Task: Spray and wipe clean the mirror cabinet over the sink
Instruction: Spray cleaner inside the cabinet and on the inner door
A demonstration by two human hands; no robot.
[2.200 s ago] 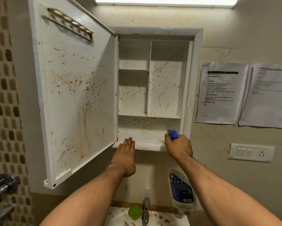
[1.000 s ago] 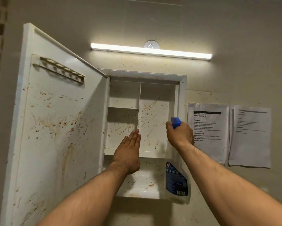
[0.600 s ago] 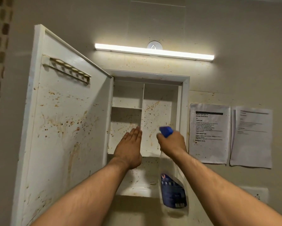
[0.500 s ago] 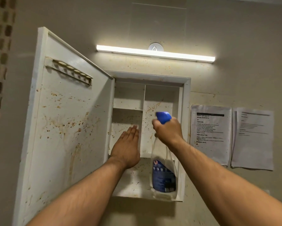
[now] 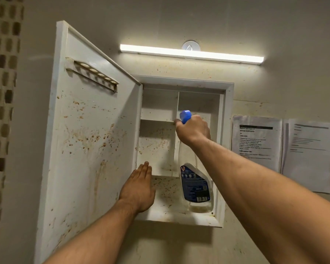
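Observation:
The white wall cabinet (image 5: 227, 149) stands open, its shelves and back speckled with brown stains. Its door (image 5: 88, 149) swings out to the left, the inner face badly spattered; the mirror side is hidden. My right hand (image 5: 193, 131) grips the neck of a clear spray bottle (image 5: 195, 185) with a blue nozzle and a blue label, raised in front of the cabinet's middle divider. My left hand (image 5: 138, 189) is flat with fingers together, resting at the lower shelf's left end beside the door hinge. It holds nothing.
A lit tube light (image 5: 191, 54) runs above the cabinet. Two printed paper sheets (image 5: 256, 141) are stuck to the wall on the right. A strip of brown mosaic tile (image 5: 2, 111) lines the far left. A toothbrush rack (image 5: 91, 76) sits high on the door.
My right hand has lifted the spray bottle higher and slightly left, up to the middle shelf level. My left hand has dropped down to the lower shelf edge. The view shifted slightly.

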